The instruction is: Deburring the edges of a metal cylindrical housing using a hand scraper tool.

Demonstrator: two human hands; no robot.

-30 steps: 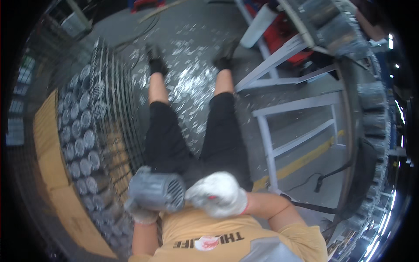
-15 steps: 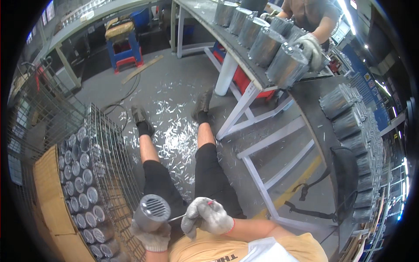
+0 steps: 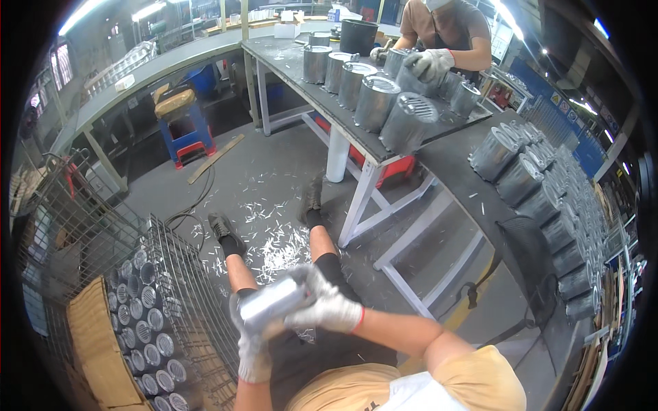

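A shiny metal cylinder (image 3: 273, 303) lies tilted on its side in front of my lap, blurred by motion. My left hand (image 3: 253, 353), in a pale work glove, grips it from the left and below. At its right end, my right hand (image 3: 327, 305), gloved too, is closed around the rim. Any thin tool inside the right hand is hidden. Beside my left arm, a wire basket (image 3: 185, 274) holds several similar slotted metal cylinders (image 3: 149, 296), with a cardboard sheet (image 3: 103, 349) along its side.
Ahead, a dark-topped workbench (image 3: 288, 68) bears metal cylinders (image 3: 410, 120), where a gloved co-worker (image 3: 445, 41) handles one. More cylinders (image 3: 517, 178) and a black bag (image 3: 524, 274) stand on the right bench. Metal shavings (image 3: 284, 250) litter the floor near my feet. A blue stool (image 3: 186, 130) stands farther left.
The cylinder has gone from upright to lying tilted, moving up and right. My right hand has moved onto its end; the thin rod seen in it before no longer shows. The view has tipped upward.
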